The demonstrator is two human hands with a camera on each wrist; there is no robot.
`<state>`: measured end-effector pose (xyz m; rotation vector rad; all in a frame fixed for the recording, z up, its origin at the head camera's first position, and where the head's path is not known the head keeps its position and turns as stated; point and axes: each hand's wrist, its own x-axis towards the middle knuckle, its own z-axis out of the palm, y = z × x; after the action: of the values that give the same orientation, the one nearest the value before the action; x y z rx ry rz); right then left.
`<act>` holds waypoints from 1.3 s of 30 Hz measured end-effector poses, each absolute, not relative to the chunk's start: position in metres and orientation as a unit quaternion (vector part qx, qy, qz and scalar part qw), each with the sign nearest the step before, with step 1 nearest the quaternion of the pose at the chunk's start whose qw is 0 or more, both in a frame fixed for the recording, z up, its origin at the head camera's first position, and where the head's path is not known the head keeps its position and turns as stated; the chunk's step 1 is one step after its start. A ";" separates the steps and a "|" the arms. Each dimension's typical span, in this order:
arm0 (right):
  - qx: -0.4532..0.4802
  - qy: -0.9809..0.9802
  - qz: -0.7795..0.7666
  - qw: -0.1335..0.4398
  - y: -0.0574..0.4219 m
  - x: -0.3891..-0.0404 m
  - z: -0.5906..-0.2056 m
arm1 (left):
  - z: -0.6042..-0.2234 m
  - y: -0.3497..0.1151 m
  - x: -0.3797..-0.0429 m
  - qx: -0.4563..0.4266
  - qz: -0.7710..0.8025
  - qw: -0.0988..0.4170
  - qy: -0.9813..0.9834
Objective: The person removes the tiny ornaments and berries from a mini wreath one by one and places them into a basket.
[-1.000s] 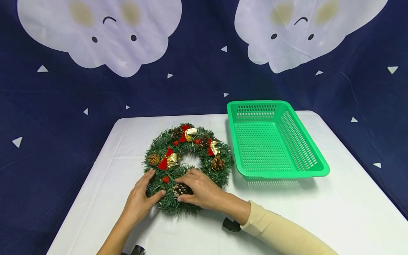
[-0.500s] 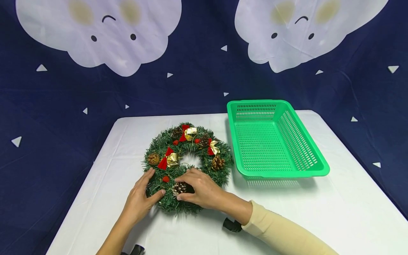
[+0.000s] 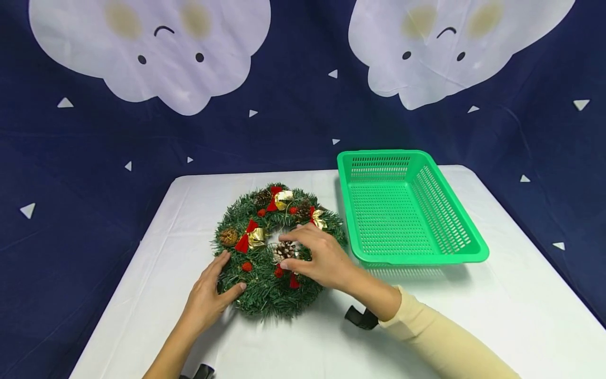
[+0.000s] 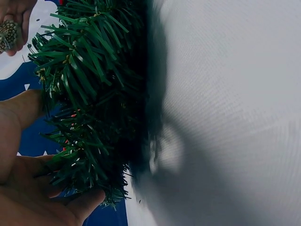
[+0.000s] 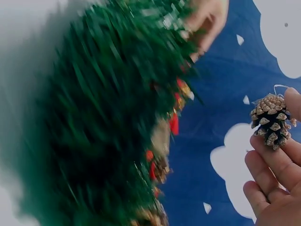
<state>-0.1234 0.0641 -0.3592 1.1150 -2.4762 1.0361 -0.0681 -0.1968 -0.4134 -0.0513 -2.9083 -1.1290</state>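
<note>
A round green Christmas wreath lies on the white table, trimmed with red and gold bows, red berries and pine cones. My left hand grips its near left side, thumb on top and fingers along the outer edge; the left wrist view shows fingertips against the needles. In my right hand a pine cone with pale-tipped scales and a thin loop is pinched between thumb and fingers. It is held up over the wreath's centre, apart from the needles in the right wrist view. The hand partly hides the wreath's right side.
A green plastic basket with slotted walls stands at the back right of the table, close to the wreath. Behind the table hangs a dark blue cloth with clouds and small triangles. A black strap piece shows under my right wrist.
My right hand has lifted the pine cone off the wreath's front and moved it back and right, uncovering a red bow and berry. The left hand and the wreath have stayed put.
</note>
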 end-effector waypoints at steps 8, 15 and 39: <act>0.327 -0.848 0.397 0.128 0.090 -0.136 -0.343 | -0.413 -0.197 -0.067 -0.012 -0.362 0.009 -0.932; 0.264 -0.857 0.421 0.131 0.114 -0.143 -0.341 | -0.412 -0.198 -0.067 -0.009 -0.362 0.007 -0.932; 0.115 -0.905 0.385 0.140 0.193 -0.151 -0.364 | -0.412 -0.197 -0.067 -0.012 -0.361 0.006 -0.932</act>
<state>-0.1510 0.1932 -0.3641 0.3335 -2.6141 1.1136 -0.0668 -0.1966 -0.4120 -0.0368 -2.9179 -1.1294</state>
